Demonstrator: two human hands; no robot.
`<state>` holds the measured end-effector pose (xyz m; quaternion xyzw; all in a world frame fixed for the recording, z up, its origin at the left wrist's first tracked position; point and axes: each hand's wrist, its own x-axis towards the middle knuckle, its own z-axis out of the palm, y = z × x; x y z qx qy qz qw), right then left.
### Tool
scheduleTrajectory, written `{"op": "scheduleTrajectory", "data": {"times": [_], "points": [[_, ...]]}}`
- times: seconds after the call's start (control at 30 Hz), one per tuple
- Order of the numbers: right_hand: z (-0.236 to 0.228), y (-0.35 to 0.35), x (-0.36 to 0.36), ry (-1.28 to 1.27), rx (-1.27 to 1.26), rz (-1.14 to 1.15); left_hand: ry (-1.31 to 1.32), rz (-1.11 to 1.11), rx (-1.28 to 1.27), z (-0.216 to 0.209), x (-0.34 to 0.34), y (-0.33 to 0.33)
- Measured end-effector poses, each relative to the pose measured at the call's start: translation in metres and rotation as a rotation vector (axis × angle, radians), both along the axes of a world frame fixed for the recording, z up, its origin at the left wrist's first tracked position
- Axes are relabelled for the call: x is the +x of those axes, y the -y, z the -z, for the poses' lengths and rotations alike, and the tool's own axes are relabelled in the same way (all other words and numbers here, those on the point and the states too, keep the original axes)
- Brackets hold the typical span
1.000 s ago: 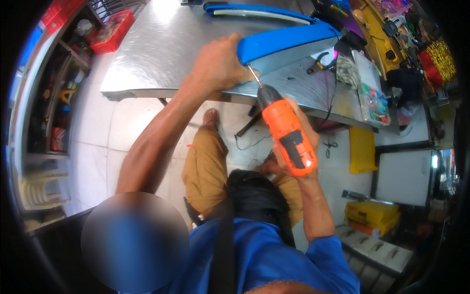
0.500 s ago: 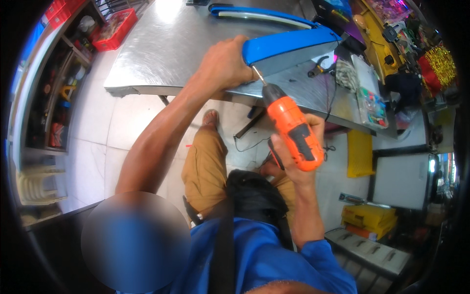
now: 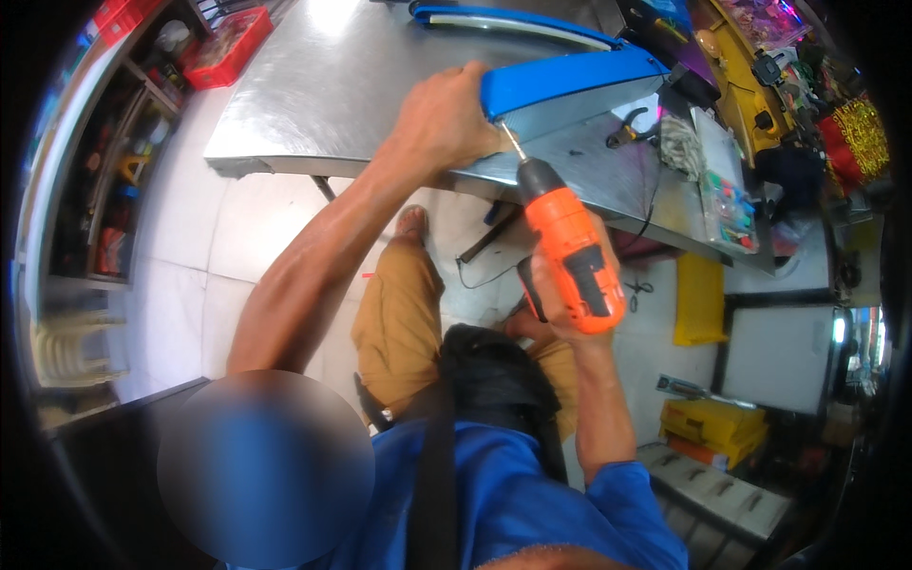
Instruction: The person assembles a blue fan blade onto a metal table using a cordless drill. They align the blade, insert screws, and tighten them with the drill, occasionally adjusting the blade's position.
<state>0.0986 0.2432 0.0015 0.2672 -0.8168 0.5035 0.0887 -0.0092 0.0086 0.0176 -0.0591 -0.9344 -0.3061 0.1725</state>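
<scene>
My left hand (image 3: 448, 119) is closed on the near left end of a long casing with a blue top (image 3: 570, 81) and a pale grey side. The casing lies at the edge of the metal table. In my right hand (image 3: 560, 309) is an orange and black cordless drill (image 3: 560, 223), gripped round its handle. Its long thin bit (image 3: 514, 142) points up and left, with the tip at the casing's lower corner beside my left fingers. Whether the tip sits in a screw or hole cannot be made out. Behind the casing lies a curved blue strip (image 3: 513, 17) with a white edge.
The metal table (image 3: 304, 104) carries black-handled pliers (image 3: 627, 131), a coil of pale rope (image 3: 679, 147) and a clear box of small coloured parts (image 3: 727, 209) on the right. A red crate (image 3: 228, 47) stands far left. Yellow cases (image 3: 714, 429) lie low at the right.
The casing, my left hand and the bit's tip sit slightly further right in the picture. The drill is a little more upright, its tip still at the casing's corner. Both grips stay closed.
</scene>
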Motion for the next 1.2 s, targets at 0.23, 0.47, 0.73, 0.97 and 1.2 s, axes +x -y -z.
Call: {"op": "scheduleTrajectory", "data": {"times": [0.23,0.47,0.73,0.97,1.2], "points": [[0.006,0.0,-0.002,0.0,-0.008,-0.01,-0.004,-0.019,-0.028,0.0,0.001,-0.003],[-0.005,-0.007,0.002,0.014,-0.098,-0.023,0.072,-0.023,-0.04,-0.006,0.002,-0.002],[-0.062,-0.083,-0.015,-0.346,0.281,0.394,-0.507,0.036,0.029,0.026,0.02,0.005],[-0.06,-0.157,-0.106,0.001,0.656,0.696,-0.589,0.173,0.102,0.043,0.031,0.004],[-0.041,-0.164,-0.167,0.119,0.719,0.474,-0.313,0.194,0.458,0.023,0.032,0.012]]}}
